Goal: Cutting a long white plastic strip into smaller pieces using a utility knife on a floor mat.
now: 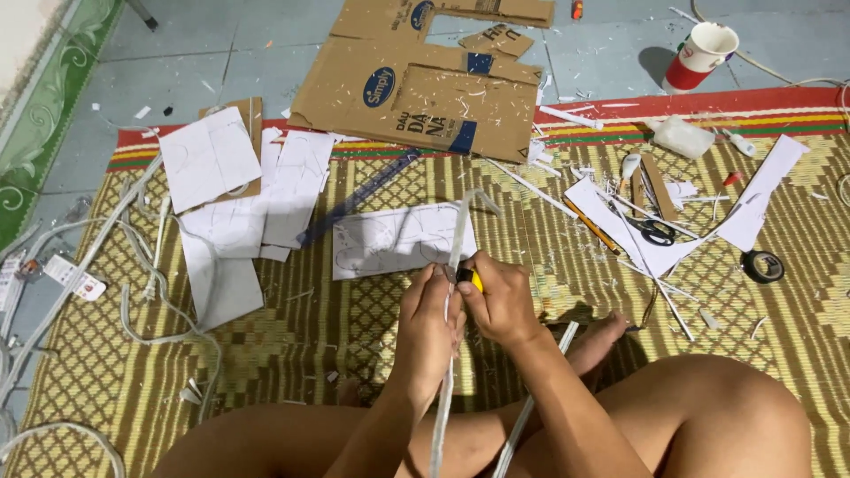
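From the head view we see our left hand [427, 310] closed around a long white strip [453, 265] that runs upright from our lap toward the paper sheet [398, 239]. Our right hand [500, 301] grips a yellow-handled knife [472, 279] pressed against the strip. Beyond the sheet lie a ruler [359, 196] and cardboard [425, 88]; scissors [653, 232] lie well right of the strip on the mat [310, 336].
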